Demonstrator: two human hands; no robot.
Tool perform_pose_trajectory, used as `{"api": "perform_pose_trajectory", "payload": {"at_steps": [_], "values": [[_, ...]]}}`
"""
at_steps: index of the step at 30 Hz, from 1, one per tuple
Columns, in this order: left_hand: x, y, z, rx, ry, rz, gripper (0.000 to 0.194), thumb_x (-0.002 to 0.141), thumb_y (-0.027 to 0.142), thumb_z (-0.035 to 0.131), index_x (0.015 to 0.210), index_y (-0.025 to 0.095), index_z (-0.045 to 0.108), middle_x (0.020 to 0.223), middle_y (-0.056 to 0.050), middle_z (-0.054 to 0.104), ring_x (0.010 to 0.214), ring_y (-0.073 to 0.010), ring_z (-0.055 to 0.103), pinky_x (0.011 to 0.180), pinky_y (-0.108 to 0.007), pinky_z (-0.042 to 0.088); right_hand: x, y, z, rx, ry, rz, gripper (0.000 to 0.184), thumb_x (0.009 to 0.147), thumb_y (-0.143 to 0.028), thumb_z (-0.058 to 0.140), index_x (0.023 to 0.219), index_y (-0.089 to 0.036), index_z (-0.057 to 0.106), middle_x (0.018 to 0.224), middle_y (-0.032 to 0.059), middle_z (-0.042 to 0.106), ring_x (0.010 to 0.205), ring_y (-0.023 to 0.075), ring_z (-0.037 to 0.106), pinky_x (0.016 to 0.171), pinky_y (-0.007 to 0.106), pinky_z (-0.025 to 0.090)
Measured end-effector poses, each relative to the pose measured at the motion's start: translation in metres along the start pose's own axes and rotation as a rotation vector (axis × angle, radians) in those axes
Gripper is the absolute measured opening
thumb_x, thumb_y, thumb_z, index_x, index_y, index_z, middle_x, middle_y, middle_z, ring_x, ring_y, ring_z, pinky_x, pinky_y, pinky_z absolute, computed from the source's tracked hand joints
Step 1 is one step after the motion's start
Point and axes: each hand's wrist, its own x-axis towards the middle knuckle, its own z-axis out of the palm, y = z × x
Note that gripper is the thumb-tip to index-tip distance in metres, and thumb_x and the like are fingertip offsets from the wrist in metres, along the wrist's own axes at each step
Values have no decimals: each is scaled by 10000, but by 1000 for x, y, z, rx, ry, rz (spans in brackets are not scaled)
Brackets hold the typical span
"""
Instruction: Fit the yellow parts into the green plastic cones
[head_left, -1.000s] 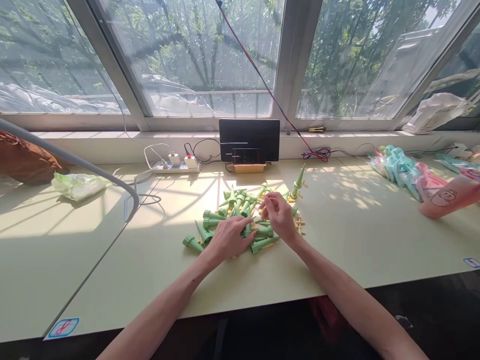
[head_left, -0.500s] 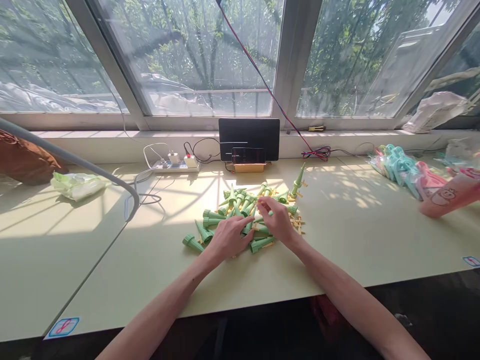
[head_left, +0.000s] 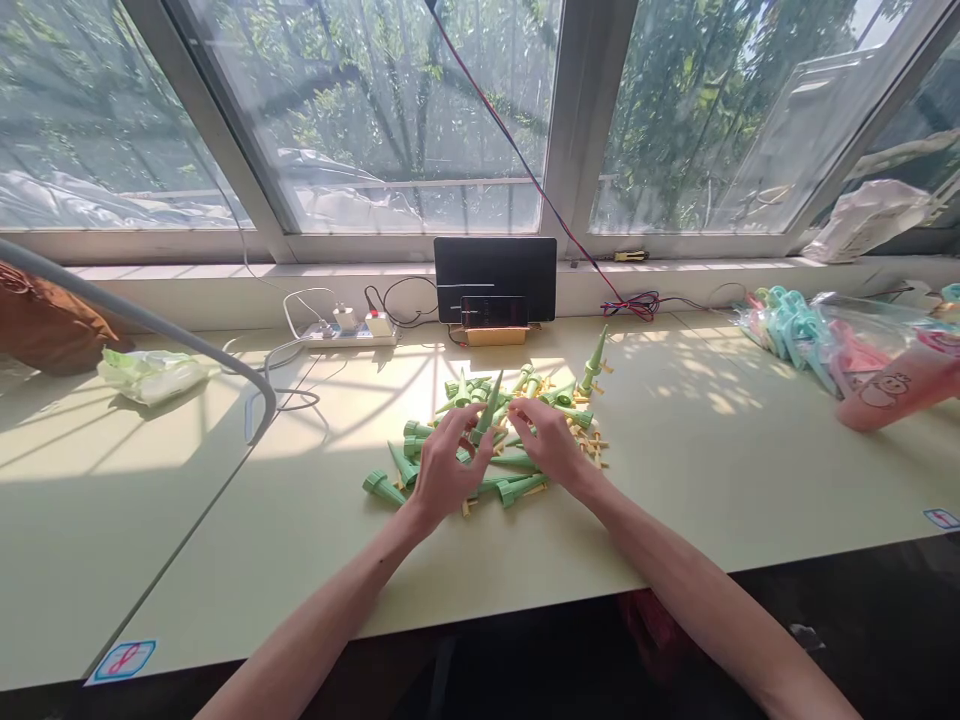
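Observation:
A green plastic watering spike (head_left: pixel 490 408) stands point up between the thumb and fingers of my left hand (head_left: pixel 447 465). Close by on the right, my right hand (head_left: pixel 553 440) has its thumb and fingertips pinched together; whatever is in them is too small to make out. Under and around both hands lies a loose pile of green spikes with ribbed collars, one of them a spike (head_left: pixel 384 487) at the left edge. Small yellow valve pieces (head_left: pixel 598 448) are mixed in at the right. Behind the pile, another spike (head_left: pixel 594 362) with yellow pieces on it stands upright.
A black tablet (head_left: pixel 495 265) and a phone (head_left: pixel 491 311) lean at the window ledge. Left of them are a power strip (head_left: pixel 352 335) with cables and a grey tube (head_left: pixel 150 315). A pink cup-like pouch (head_left: pixel 896 385) and bagged colourful items (head_left: pixel 791 325) lie at the right.
My left hand has lifted a green spike out of the pile and turned it point up. The right hand has shifted slightly left, still pinched.

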Motion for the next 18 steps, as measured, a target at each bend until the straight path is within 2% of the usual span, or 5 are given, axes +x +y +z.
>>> {"api": "perform_pose_trajectory", "payload": {"at_steps": [3,6,9,15,18], "values": [[-3,3,0,-39,-39,124,326,893,228,528,1211,222,599,1023,-80,645,772,-142,625,646,-261,547,0,-1,-2,-74,-66,-12,164,945,-144,455,967,-193,609,885,69,660,805,199,613,707,296,474],[-5,4,1,-96,-102,262,351,888,178,522,1224,224,612,977,-81,645,682,-119,597,625,-261,527,1,-3,-4,-126,-119,5,212,881,-55,463,940,-198,609,863,58,646,780,188,599,676,272,462],[-4,4,1,-138,-120,324,384,889,145,518,1252,237,601,955,-78,635,710,-125,602,633,-260,522,2,-6,-5,-165,-153,20,249,840,-18,469,941,-201,604,838,41,629,742,170,570,643,249,441],[-4,4,0,-151,-109,300,340,899,162,519,1215,227,628,939,-76,637,720,-130,611,629,-260,526,2,-8,-6,-152,-169,33,217,857,-30,476,926,-191,604,817,33,621,727,160,569,641,243,436],[-5,5,1,-159,-52,186,302,910,202,525,1191,222,633,981,-77,642,783,-145,621,666,-266,549,1,-5,-4,-99,-131,4,170,897,-82,480,920,-189,610,862,52,645,774,178,590,685,271,458]]}}
